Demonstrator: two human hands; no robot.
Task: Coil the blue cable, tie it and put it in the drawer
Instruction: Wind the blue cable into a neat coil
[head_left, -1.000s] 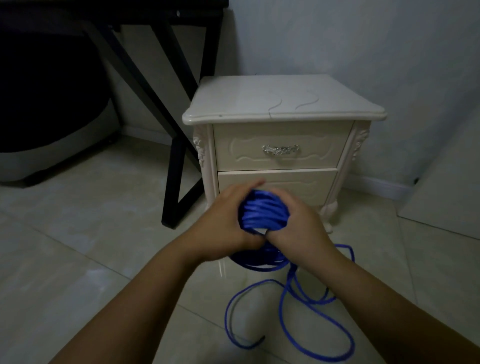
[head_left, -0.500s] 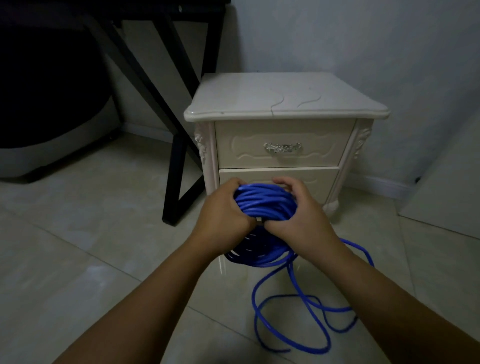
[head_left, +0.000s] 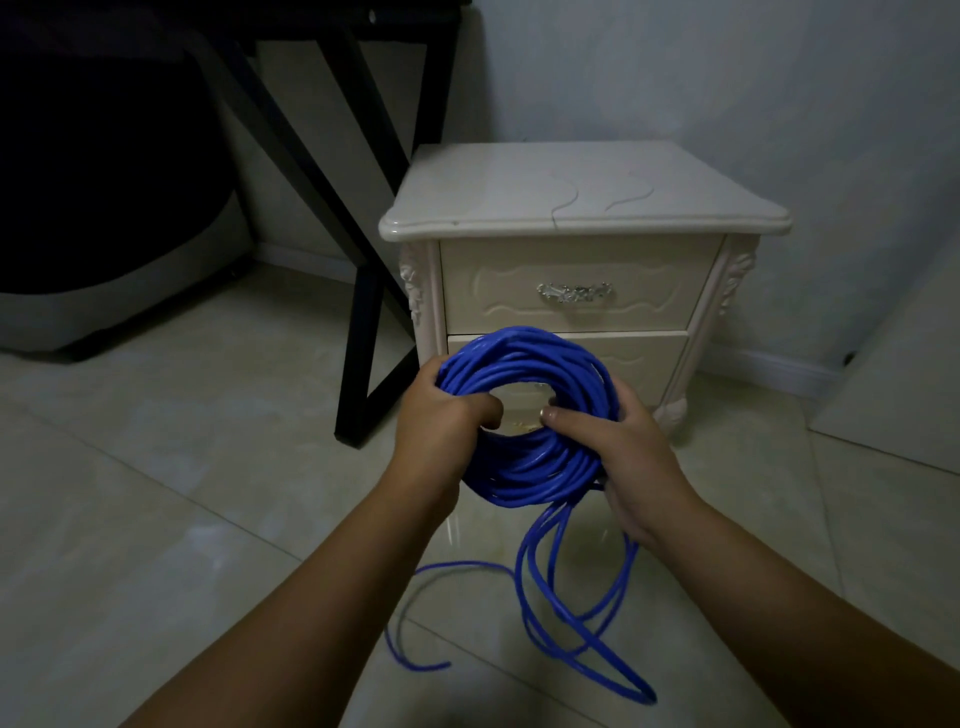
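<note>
I hold a thick ring of coiled blue cable (head_left: 524, 358) upright in front of a cream nightstand. My left hand (head_left: 441, 426) grips the ring's left side, fingers curled through its middle. My right hand (head_left: 618, 447) holds the right side, thumb lying across the strands. Loose cable (head_left: 561, 587) hangs from the ring's bottom and trails in loops over the floor, its free end near my left forearm. The upper drawer (head_left: 519, 291) with a silver handle (head_left: 574, 292) is closed. The lower drawer (head_left: 644, 358) is partly hidden behind the coil.
The nightstand (head_left: 571, 197) stands against the wall on a pale tiled floor (head_left: 156, 493). A black table frame (head_left: 358, 332) rises to its left. A dark bulky object with a grey base (head_left: 104, 291) sits at far left. A pale board (head_left: 904, 384) leans at right.
The coil has turned from edge-on to face me as an open ring and lifted slightly. My hands have spread to its two sides. The loose loops on the floor have shifted.
</note>
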